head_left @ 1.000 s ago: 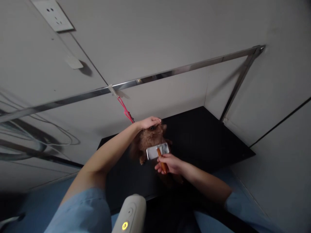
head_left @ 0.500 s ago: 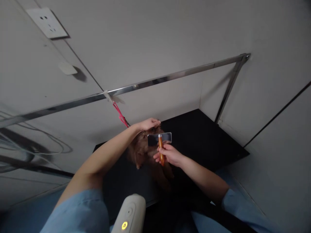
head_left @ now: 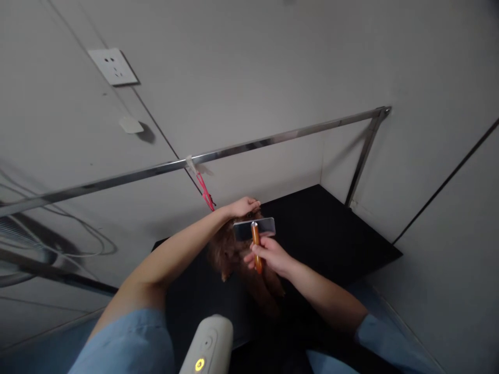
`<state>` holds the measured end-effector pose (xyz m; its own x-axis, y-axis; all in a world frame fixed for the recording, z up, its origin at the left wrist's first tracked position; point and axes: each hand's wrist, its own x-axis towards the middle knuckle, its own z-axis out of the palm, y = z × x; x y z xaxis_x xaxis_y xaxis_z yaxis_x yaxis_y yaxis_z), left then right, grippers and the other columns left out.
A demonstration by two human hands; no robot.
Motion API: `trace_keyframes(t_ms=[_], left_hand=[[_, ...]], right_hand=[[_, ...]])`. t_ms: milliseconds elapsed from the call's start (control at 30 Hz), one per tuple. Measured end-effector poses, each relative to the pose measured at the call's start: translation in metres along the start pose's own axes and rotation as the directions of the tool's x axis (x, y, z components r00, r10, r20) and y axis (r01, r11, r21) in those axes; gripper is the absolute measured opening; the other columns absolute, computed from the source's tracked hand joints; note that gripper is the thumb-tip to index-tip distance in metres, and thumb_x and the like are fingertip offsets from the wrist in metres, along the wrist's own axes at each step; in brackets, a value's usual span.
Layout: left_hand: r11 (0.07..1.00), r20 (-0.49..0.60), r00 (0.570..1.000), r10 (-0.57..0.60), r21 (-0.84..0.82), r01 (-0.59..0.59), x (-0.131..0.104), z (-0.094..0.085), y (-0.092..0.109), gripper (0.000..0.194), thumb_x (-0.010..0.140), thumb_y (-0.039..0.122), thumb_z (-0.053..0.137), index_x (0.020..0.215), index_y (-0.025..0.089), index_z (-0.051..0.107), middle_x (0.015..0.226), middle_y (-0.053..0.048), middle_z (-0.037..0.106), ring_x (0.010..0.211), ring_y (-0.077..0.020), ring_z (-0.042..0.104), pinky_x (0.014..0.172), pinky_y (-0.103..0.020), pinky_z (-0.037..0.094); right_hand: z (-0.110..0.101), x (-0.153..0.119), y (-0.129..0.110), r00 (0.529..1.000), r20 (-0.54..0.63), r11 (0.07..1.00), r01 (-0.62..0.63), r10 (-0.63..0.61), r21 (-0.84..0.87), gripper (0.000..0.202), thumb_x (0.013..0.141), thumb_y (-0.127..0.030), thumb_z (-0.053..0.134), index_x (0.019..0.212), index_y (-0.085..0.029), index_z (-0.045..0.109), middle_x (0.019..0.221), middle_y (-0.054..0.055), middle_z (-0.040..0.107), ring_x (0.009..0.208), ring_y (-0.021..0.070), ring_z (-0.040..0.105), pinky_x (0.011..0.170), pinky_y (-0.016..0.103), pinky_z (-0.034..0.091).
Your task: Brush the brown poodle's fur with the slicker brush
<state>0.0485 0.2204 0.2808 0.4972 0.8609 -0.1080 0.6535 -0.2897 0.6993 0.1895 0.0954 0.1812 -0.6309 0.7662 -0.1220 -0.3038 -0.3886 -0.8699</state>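
Observation:
A brown, curly-haired dog (head_left: 224,254) is on a black table (head_left: 312,234), partly hidden behind my arms and hands. My left hand (head_left: 246,206) is closed on the dog at its far side; which part the fingers pinch is hidden. In my right hand (head_left: 271,254) is a slicker brush (head_left: 255,246), gripped by its orange handle with the thumb along it. The brush's wide, flat head lies over the dog's body, just below my left hand. Its bristle side faces away from me, so I cannot tell how firmly it touches the coat.
A metal rail (head_left: 234,150) runs along the wall behind the table. From it hangs a pink cord (head_left: 205,191) leading down toward the dog. A white device (head_left: 208,345) with a glowing yellow button juts up in front. Cables (head_left: 78,234) hang at left, below a wall socket (head_left: 114,66).
My view has shifted, so the wall and rail sit lower and the socket further right. The brush has moved slightly down and left over the dog. Both hands keep their grip.

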Motion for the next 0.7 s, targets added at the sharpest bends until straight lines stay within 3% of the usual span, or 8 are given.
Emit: trace_keyframes(t_ms=[100,200,333,400,500,633,700], left_hand=[[0.998,-0.007,1.000,0.001,0.067,-0.001,0.002,0.003,0.000,0.052,0.076,0.065,0.043,0.054,0.017,0.041,0.050,0.003,0.038,0.047,-0.0077,0.030,0.049,-0.023,0.028],[0.992,-0.013,1.000,-0.006,0.130,0.008,0.004,0.006,-0.001,0.049,0.078,0.059,0.042,0.053,0.017,0.042,0.048,0.003,0.038,0.046,-0.0080,0.031,0.049,-0.023,0.027],[0.992,-0.031,0.998,-0.047,0.119,0.050,0.004,0.007,-0.005,0.045,0.079,0.055,0.042,0.054,0.017,0.044,0.048,0.003,0.040,0.045,-0.0086,0.032,0.048,-0.023,0.028],[0.989,-0.036,0.997,-0.069,0.128,0.073,0.002,0.007,-0.008,0.044,0.080,0.052,0.041,0.054,0.017,0.044,0.048,0.002,0.042,0.045,-0.0089,0.034,0.049,-0.023,0.029],[0.989,-0.036,0.997,-0.070,0.131,0.074,-0.002,0.004,-0.015,0.044,0.080,0.050,0.042,0.052,0.017,0.044,0.048,0.002,0.042,0.046,-0.0089,0.035,0.050,-0.023,0.029],[0.994,-0.072,0.995,-0.074,0.074,0.079,-0.005,0.000,-0.027,0.044,0.081,0.050,0.042,0.053,0.017,0.043,0.048,0.003,0.039,0.046,-0.0082,0.031,0.050,-0.023,0.028],[0.996,-0.072,0.996,-0.052,0.069,0.057,-0.006,-0.001,-0.032,0.043,0.081,0.049,0.043,0.053,0.016,0.045,0.049,0.002,0.041,0.047,-0.0081,0.032,0.051,-0.023,0.028]], right_hand=[[0.000,-0.003,0.002,0.995,-0.068,0.997,-0.074,0.072,-0.033,0.032,0.080,-0.041,0.066,0.085,-0.016,0.047,0.072,0.004,0.069,0.053,0.0119,0.063,0.048,0.020,0.043],[0.000,-0.007,0.003,0.983,-0.009,0.983,-0.185,0.185,0.009,0.031,0.081,-0.042,0.064,0.087,-0.016,0.047,0.069,0.004,0.068,0.050,0.0128,0.063,0.045,0.021,0.043],[-0.001,-0.006,0.001,0.998,-0.050,0.999,-0.039,0.039,0.004,0.030,0.081,-0.040,0.065,0.088,-0.017,0.047,0.073,0.004,0.069,0.056,0.0127,0.065,0.050,0.021,0.045],[-0.002,-0.004,0.007,0.992,-0.087,0.996,-0.093,0.091,-0.015,0.029,0.082,-0.039,0.064,0.087,-0.016,0.046,0.072,0.004,0.069,0.054,0.0120,0.064,0.049,0.020,0.044],[-0.003,-0.001,0.018,0.975,-0.018,0.975,-0.223,0.223,0.008,0.030,0.083,-0.041,0.062,0.088,-0.016,0.046,0.069,0.005,0.068,0.049,0.0127,0.062,0.045,0.021,0.043],[-0.002,0.007,0.021,0.996,-0.027,0.996,-0.085,0.086,0.018,0.028,0.082,-0.038,0.064,0.090,-0.017,0.047,0.074,0.005,0.070,0.057,0.0137,0.065,0.049,0.021,0.046],[-0.001,0.011,0.021,0.989,-0.057,0.991,-0.133,0.134,0.017,0.025,0.084,-0.036,0.062,0.090,-0.017,0.047,0.072,0.004,0.070,0.056,0.0135,0.065,0.048,0.021,0.046]])
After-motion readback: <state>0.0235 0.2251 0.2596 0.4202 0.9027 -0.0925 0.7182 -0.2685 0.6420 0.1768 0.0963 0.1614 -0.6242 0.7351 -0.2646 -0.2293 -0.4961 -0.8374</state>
